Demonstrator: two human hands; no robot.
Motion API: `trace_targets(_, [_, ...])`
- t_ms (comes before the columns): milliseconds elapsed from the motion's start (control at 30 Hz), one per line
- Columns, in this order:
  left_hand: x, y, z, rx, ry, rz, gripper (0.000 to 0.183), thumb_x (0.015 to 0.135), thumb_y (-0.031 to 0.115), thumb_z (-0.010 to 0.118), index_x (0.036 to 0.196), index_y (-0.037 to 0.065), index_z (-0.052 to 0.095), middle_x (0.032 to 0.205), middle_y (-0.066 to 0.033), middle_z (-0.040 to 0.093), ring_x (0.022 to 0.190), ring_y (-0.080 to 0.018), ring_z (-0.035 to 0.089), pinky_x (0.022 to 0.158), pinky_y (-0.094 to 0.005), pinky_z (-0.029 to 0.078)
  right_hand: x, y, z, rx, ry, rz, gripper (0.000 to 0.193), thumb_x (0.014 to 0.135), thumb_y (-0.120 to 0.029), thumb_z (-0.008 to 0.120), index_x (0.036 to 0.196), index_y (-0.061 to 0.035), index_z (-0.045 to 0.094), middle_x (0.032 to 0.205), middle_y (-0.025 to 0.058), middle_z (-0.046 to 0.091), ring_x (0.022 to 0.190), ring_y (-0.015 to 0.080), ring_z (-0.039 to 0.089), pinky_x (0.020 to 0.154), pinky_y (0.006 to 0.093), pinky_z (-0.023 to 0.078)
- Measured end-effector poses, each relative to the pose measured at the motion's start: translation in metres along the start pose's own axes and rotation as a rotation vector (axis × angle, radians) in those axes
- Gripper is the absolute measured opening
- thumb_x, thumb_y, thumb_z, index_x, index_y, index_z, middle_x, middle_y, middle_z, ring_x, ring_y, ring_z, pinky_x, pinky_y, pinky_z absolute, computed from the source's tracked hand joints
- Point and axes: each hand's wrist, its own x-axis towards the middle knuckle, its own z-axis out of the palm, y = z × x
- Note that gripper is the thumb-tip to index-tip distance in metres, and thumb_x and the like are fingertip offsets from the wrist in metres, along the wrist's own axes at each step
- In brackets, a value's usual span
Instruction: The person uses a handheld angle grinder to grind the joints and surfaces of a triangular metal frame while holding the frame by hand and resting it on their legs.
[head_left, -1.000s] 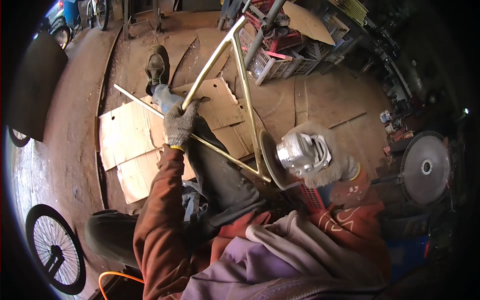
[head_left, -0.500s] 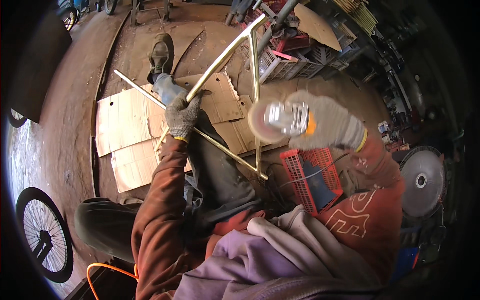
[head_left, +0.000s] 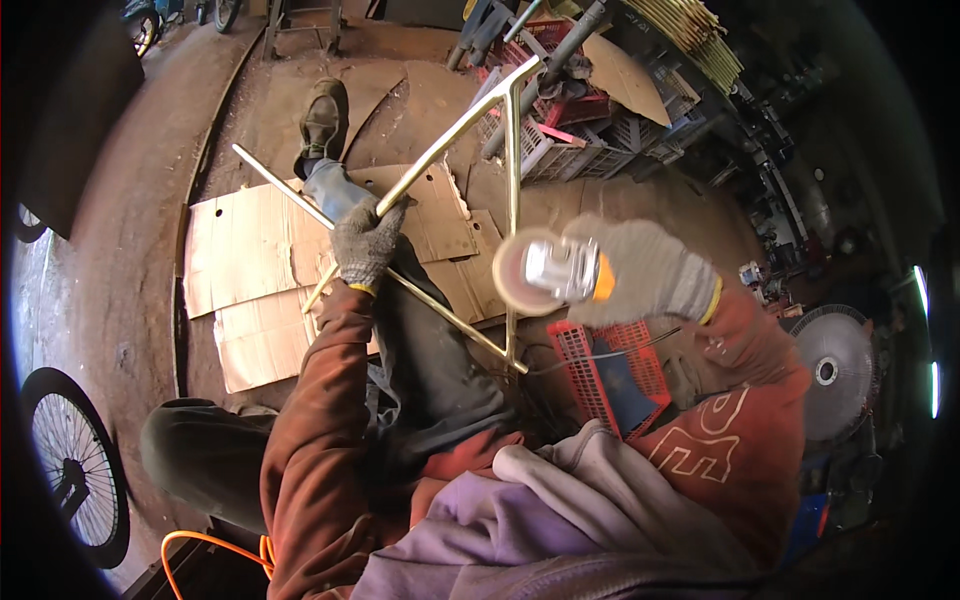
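Observation:
My left hand [head_left: 364, 240], in a grey knitted glove, is closed around a bare brass-coloured tube frame [head_left: 440, 148]. Long tubes of the frame meet in joints at the top and at the lower right, and it lies across my outstretched leg. My right hand [head_left: 635, 268], gloved the same way, grips an angle grinder [head_left: 556, 268] with a silver head and an orange collar. The grinder's round disc [head_left: 522, 272] overlaps the frame's upright tube in the picture; whether it touches the metal I cannot tell.
Flattened cardboard [head_left: 250, 250] lies under my leg. A red plastic basket [head_left: 572, 345] stands below the grinder, with a cable beside it. Grey crates [head_left: 560, 160] are at the far right, a round fan guard [head_left: 835, 375] at right. A spoked wheel [head_left: 75, 470] is at left.
The right hand and grinder have shifted slightly left and down in the picture, still over the upright tube. My left hand keeps its hold on the frame.

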Motion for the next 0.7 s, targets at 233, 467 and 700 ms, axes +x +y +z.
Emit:
trace_targets(233, [0.0, -0.01, 0.008, -0.119, 0.011, -0.008, 0.042, 0.091, 0.044, 0.087, 0.083, 0.007, 0.071, 0.071, -0.0165, 0.065, 0.061, -0.0355, 0.059, 0.061, -0.0435, 0.05, 0.023, -0.002, -0.053, 0.014, 0.392, 0.036, 0.072, 0.076, -0.05, 0.092, 0.123, -0.0079, 0.058, 0.099, 0.0219, 0.076, 0.093, 0.0441, 0.075, 0.08, 0.0491, 0.061])
trace_targets(467, [-0.002, 0.001, 0.002, -0.045, 0.023, 0.049, 0.042, 0.091, 0.047, 0.087, 0.085, 0.007, 0.073, 0.071, -0.0165, 0.066, 0.064, -0.0373, 0.065, 0.063, -0.0449, 0.051, 0.008, -0.029, -0.022, -0.171, -0.017, 0.076, 0.075, 0.073, -0.055, 0.089, 0.122, -0.0077, 0.058, 0.094, 0.0224, 0.076, 0.088, 0.0443, 0.076, 0.078, 0.0506, 0.061])
trace_targets(700, [-0.002, -0.002, 0.002, -0.059, 0.006, 0.003, 0.043, 0.09, 0.049, 0.087, 0.084, 0.009, 0.073, 0.071, -0.0159, 0.066, 0.063, -0.0363, 0.063, 0.062, -0.0449, 0.051, 0.031, -0.029, -0.072, -0.187, 0.243, 0.104, 0.072, 0.078, -0.05, 0.089, 0.126, -0.0076, 0.055, 0.093, 0.0234, 0.075, 0.088, 0.0457, 0.075, 0.076, 0.0532, 0.061])
